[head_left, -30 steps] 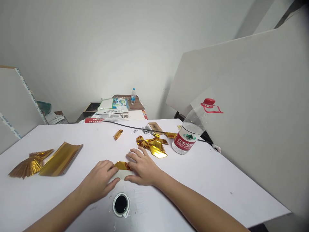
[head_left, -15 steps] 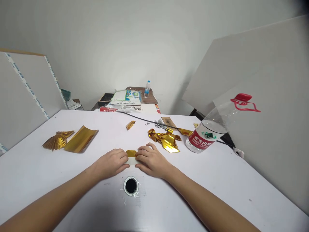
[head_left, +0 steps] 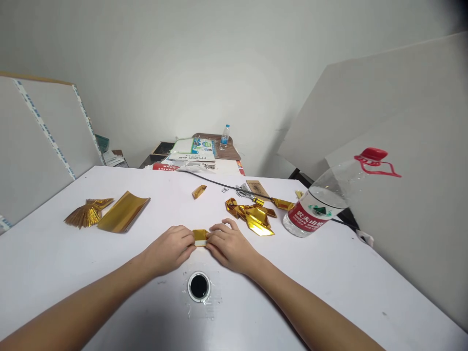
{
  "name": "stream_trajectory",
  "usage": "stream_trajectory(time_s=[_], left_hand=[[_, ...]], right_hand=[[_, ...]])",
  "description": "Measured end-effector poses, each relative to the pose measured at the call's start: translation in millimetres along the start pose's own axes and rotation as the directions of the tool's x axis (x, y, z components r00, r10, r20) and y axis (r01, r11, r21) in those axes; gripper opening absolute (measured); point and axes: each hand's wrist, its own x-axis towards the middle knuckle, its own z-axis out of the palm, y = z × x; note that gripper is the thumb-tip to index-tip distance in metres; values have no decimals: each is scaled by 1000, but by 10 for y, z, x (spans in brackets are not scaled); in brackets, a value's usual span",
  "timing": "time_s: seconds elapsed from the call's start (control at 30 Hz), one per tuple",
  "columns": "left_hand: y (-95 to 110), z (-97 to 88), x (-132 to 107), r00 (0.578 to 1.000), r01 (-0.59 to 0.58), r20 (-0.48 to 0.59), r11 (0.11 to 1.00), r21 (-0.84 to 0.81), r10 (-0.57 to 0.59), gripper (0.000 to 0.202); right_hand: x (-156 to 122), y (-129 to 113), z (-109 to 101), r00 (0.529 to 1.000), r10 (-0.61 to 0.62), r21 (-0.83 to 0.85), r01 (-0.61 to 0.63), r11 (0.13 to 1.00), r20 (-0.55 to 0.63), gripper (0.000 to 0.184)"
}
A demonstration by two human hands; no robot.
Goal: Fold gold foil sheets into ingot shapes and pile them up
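Observation:
A small piece of gold foil paper (head_left: 200, 235), with a pale strip along its near side, lies on the white table between my hands. My left hand (head_left: 175, 248) grips its left end, fingers curled and thumb at the near edge. At the right end my right hand (head_left: 228, 245) pinches it the same way, the index finger slightly raised. The paper's ends are hidden under my fingers. Just nearer to me a round black disc with a white rim (head_left: 199, 286) is taped to the table.
To the left are a pleated gold fan shape (head_left: 85, 214) and a stack of gold sheets (head_left: 123, 212). Folded gold pieces (head_left: 254, 214), a small gold fold (head_left: 199, 191), a yellow-handled tool (head_left: 256, 199) and a black cable (head_left: 215, 182) lie beyond. A large water bottle (head_left: 310, 212) stands right.
The pale strip on the near side of the paper has become narrower, with a thin gold line now along its edge. Both hands keep hold, and the view has shifted slightly.

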Motion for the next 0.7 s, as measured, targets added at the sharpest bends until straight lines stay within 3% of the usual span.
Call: stream_trajectory(time_s=[0.13,0.3,0.7], left_hand=[[12,3,8,976,195,-46,954,-226,-211,19],[39,-11,103,904,408,19,848,-338,-427,15],[29,-72,137,870,479,92,788,-385,-484,20]], right_hand=[[-23,29,21,973,215,191,-227,955,82,18],[-3,46,61,971,232,161,-238,958,55,15],[10,82,76,993,113,-6,-113,994,32,26]])
